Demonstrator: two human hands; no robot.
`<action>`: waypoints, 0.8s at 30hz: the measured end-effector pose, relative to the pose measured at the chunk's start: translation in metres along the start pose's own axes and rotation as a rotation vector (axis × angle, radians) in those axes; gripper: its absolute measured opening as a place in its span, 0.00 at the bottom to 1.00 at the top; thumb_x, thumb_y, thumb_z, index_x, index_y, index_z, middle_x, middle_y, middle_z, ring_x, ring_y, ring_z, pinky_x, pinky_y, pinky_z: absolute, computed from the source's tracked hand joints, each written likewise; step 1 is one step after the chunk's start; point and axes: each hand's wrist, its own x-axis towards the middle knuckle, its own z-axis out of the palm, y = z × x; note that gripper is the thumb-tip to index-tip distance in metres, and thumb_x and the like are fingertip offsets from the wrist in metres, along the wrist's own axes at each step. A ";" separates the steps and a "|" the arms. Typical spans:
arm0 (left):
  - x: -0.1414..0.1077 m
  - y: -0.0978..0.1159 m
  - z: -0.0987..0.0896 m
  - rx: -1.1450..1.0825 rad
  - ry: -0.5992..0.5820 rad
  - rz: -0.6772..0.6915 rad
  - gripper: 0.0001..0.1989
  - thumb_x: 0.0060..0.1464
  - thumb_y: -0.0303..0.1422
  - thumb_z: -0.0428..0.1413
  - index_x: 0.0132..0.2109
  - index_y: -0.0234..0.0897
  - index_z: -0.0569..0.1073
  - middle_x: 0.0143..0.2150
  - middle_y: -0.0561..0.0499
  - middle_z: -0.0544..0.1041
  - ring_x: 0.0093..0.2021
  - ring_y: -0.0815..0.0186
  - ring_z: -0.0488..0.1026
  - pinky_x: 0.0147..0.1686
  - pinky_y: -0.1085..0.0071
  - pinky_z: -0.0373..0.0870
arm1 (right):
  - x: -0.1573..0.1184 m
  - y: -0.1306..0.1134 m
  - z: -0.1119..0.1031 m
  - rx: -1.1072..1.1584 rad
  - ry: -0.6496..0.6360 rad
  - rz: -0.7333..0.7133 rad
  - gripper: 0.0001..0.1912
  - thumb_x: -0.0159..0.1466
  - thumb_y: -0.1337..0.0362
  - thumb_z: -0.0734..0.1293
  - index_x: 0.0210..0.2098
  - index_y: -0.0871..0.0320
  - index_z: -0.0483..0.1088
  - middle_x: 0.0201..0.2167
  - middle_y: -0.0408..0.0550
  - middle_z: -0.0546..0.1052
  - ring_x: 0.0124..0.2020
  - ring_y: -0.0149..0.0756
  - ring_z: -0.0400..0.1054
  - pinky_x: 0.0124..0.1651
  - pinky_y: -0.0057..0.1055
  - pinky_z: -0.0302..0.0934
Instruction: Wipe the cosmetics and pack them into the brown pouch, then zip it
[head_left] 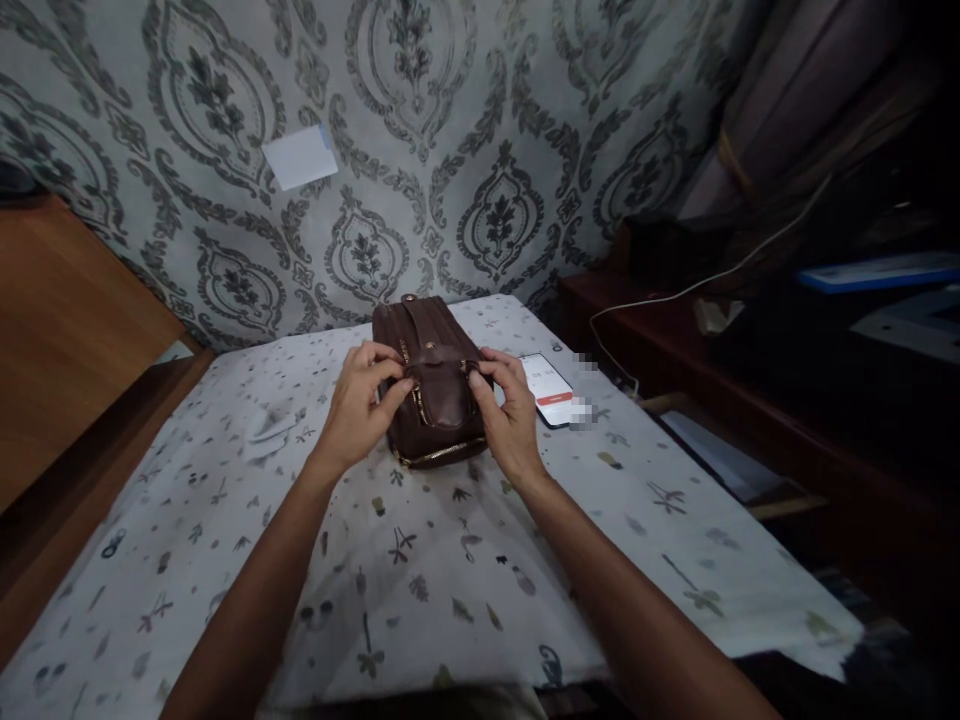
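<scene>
A dark brown leather bag (444,395) with gold zips lies on the table, its strap and metal studs facing up. My left hand (360,405) pinches the bag's left edge near a zip, thumb and fingers closed together. On the opposite side, my right hand (510,410) grips the right edge by the front flap, with its thumb on top and fingers curled around the side. Both hands touch the bag at about the same height. What lies under the fingertips is partly hidden.
A phone (547,385) with a lit screen lies right of the bag. The table (420,620) has a patterned white cloth. A wooden panel (75,330) stands at left. A thin white cable (675,295) crosses the dark red furniture (600,310) at right.
</scene>
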 end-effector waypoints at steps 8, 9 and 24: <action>0.005 0.005 -0.010 0.011 -0.204 0.049 0.09 0.62 0.32 0.52 0.32 0.38 0.68 0.46 0.46 0.71 0.51 0.58 0.67 0.52 0.60 0.63 | 0.004 0.001 -0.001 0.086 -0.011 0.078 0.16 0.67 0.50 0.65 0.38 0.55 0.75 0.50 0.51 0.72 0.57 0.42 0.64 0.63 0.44 0.58; 0.005 0.008 -0.009 0.053 -0.204 0.040 0.07 0.62 0.32 0.51 0.34 0.38 0.68 0.45 0.46 0.71 0.50 0.57 0.67 0.52 0.59 0.64 | 0.004 0.001 -0.002 0.104 -0.018 0.091 0.16 0.67 0.49 0.65 0.38 0.55 0.75 0.51 0.51 0.72 0.57 0.42 0.65 0.64 0.45 0.59; 0.047 0.035 0.028 -0.055 -0.185 -0.012 0.06 0.59 0.33 0.53 0.35 0.38 0.74 0.34 0.51 0.76 0.38 0.61 0.72 0.42 0.65 0.66 | -0.016 0.018 -0.007 0.215 -0.104 0.150 0.31 0.64 0.48 0.68 0.64 0.51 0.63 0.64 0.51 0.65 0.65 0.44 0.60 0.67 0.45 0.56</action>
